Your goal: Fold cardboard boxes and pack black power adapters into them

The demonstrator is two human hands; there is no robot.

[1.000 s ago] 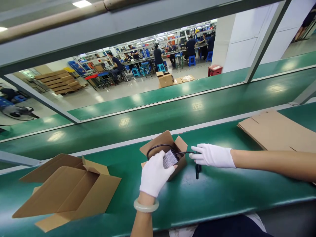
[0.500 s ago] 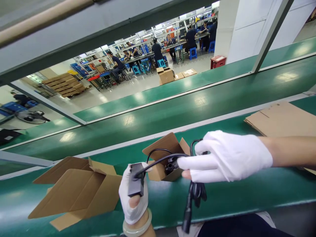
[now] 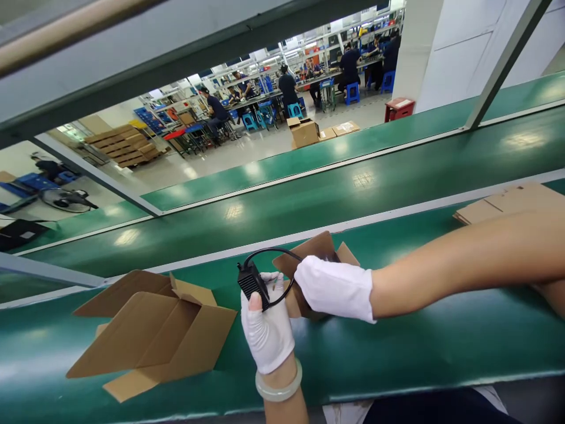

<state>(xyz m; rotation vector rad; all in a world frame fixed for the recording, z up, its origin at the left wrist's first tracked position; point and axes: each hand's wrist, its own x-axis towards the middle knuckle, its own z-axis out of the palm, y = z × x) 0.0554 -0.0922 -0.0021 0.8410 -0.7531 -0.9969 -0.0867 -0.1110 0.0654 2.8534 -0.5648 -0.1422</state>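
Black adapter (image 3: 251,284) gripped in raised left hand (image 3: 267,330); right hand (image 3: 333,288) closed beside small carton (image 3: 315,250).

Matt black plastic on the power adapter (image 3: 250,285), ribbed on its near face, with a thin smooth rubbery cable (image 3: 268,253). White knitted cloth gloves on the left hand (image 3: 266,330) and right hand (image 3: 333,288). Just behind the adapter, a small box (image 3: 318,250) of plain brown cardboard (matt, slightly rough). Under it, glossy green belt (image 3: 397,347), reflecting lamps.
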